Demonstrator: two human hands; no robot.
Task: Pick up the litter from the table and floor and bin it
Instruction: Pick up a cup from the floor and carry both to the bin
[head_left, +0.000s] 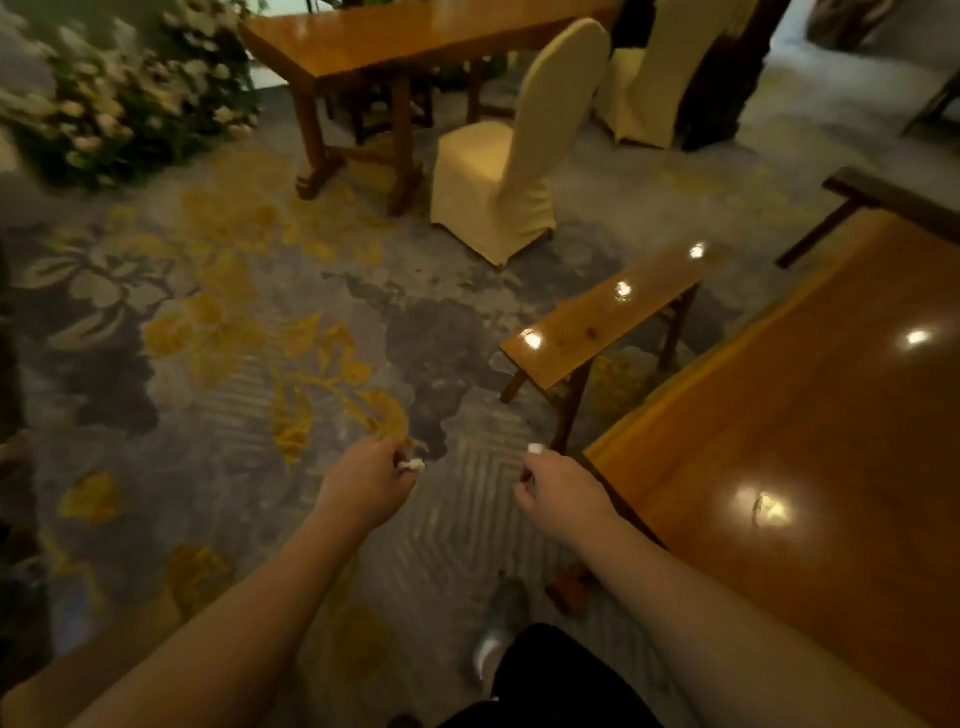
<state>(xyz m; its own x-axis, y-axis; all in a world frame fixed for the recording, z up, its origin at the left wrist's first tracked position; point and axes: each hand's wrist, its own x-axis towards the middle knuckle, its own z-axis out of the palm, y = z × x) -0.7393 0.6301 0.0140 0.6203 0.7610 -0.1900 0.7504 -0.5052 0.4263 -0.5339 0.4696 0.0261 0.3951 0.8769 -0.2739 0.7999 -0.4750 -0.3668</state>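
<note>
My left hand (370, 480) is closed over the patterned carpet, and a small white scrap of litter (410, 465) sticks out between its fingers. My right hand (558, 488) is closed too, next to the corner of the wooden table (810, 441) on the right. A small white bit of litter (536, 448) shows at the top of its fist. Both forearms reach forward from the bottom of the view. No bin is in sight.
A narrow wooden bench (602, 317) stands just ahead of my right hand. Beyond it are a cloth-covered chair (498, 171), a second wooden table (395, 41) and another covered chair (654, 73). A bank of flowers (114, 98) fills the far left. My shoe (501, 623) is below.
</note>
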